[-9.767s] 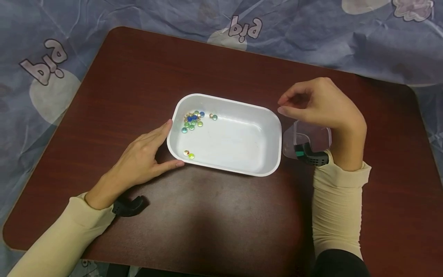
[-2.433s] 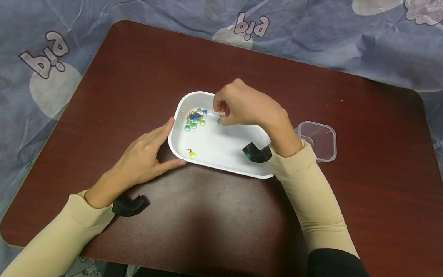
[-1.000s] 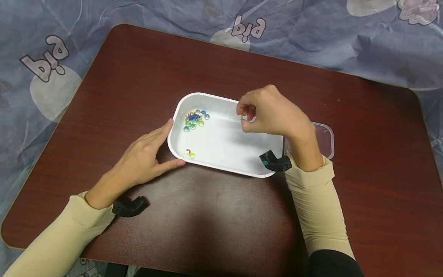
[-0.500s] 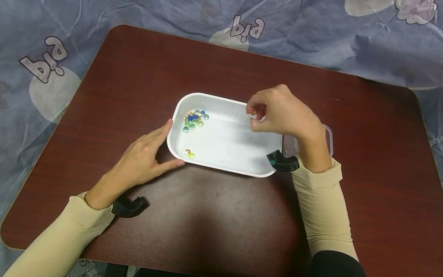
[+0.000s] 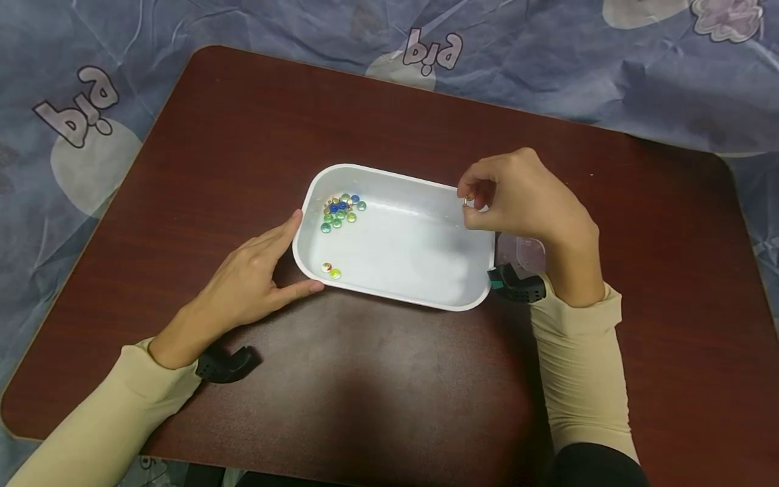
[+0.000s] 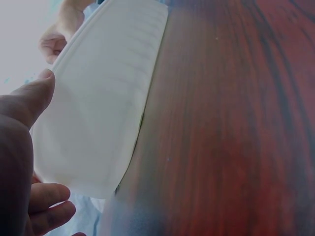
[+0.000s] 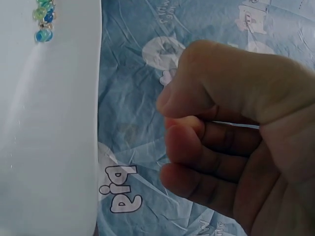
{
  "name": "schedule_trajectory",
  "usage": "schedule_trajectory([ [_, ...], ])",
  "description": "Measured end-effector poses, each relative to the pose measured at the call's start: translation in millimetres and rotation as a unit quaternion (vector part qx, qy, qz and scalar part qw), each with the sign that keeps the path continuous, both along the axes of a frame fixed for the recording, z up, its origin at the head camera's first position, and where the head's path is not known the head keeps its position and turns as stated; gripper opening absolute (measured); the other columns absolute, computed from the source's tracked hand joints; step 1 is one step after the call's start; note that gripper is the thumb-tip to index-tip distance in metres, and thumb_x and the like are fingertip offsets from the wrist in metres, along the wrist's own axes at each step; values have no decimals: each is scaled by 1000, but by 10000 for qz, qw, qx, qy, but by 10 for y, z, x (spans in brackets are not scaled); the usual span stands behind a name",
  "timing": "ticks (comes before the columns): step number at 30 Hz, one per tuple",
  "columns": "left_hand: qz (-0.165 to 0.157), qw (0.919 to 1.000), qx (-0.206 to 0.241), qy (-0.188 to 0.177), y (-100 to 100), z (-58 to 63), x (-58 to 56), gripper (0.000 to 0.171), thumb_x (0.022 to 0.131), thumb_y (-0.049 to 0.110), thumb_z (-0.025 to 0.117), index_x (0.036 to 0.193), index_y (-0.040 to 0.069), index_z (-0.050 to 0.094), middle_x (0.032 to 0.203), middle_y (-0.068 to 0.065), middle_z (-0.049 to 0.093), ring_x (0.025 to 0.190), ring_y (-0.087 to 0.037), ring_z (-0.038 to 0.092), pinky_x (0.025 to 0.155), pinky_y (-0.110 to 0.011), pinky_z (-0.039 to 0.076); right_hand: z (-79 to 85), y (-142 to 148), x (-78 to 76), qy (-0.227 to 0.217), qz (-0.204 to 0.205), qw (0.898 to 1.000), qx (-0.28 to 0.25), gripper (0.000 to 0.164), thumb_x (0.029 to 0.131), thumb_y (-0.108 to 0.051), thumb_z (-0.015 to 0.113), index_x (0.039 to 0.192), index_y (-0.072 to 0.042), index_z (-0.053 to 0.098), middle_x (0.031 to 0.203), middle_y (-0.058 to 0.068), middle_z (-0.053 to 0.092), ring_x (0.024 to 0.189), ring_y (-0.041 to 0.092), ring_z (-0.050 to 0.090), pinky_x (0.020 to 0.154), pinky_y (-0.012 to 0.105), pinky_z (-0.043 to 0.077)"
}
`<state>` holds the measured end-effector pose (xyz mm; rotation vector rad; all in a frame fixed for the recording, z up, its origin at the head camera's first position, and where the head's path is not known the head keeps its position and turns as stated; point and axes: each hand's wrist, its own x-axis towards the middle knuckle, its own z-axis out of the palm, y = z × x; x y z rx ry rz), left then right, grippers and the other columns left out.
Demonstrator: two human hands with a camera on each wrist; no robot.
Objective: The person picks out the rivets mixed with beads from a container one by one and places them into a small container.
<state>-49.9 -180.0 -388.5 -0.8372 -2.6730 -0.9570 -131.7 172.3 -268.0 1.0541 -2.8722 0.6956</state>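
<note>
My left hand [image 5: 246, 277] rests against the left end of the white tray [image 5: 420, 297], fingers fairly straight along the side and thumb at the near rim. My right hand [image 5: 529, 196] pinches a small gold thumbtack [image 5: 466, 201] between thumb and fingertips, over the tray's far right corner. In the right wrist view, the right hand [image 7: 211, 132] hides the thumbtack. Several blue, green and teal glass beads [image 5: 341, 214] lie with gold thumbtacks [image 5: 327, 210] in the tray's far left corner. Two more beads [image 5: 335, 274], yellow and red-white, sit near its front left.
A clear plastic container [image 5: 529, 253] stands just right of the tray, partly behind my right wrist. Tray and container are on a dark red-brown table [image 5: 365, 385]. A blue patterned cloth [image 5: 548, 54] lies beyond the table's edge.
My right hand went from above the clear container into the tray, took up the thumbtack and carried it right. A teal bead shifted left to the cluster. My left hand stayed put.
</note>
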Motion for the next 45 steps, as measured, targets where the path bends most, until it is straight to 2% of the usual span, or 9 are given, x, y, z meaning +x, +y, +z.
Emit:
schedule_trajectory([
  [13,16,10000,7,28,5,2,0,102,87,75,44,151,-3,33,141,-26,50,127,-39,52,101,-57,42,47,206,52,127,-617,9976,285,16,68,3,66,74,-11,70,64,-5,62,60,10,55,56,15,40],
  [26,11,10000,16,27,0,4,1,101,87,75,45,151,-3,33,141,-26,50,127,-40,52,100,-57,42,99,393,96,117,-1036,9944,196,18,67,5,70,75,-12,71,65,-5,63,58,7,55,55,13,39],
  [38,4,10000,-25,-12,2,-1,-3,102,87,75,44,152,-3,32,141,-26,50,127,-40,52,101,-57,42,144,560,122,119,-1103,9933,314,17,69,3,70,76,-12,70,66,-5,64,58,3,54,57,12,39],
  [45,3,10000,-4,-16,4,-3,-7,101,87,75,45,152,-3,32,142,-26,49,127,-40,52,101,-57,42,179,696,141,-71,-1243,9914,414,20,70,4,74,82,-12,73,70,-4,67,61,1,55,59,10,39],
])
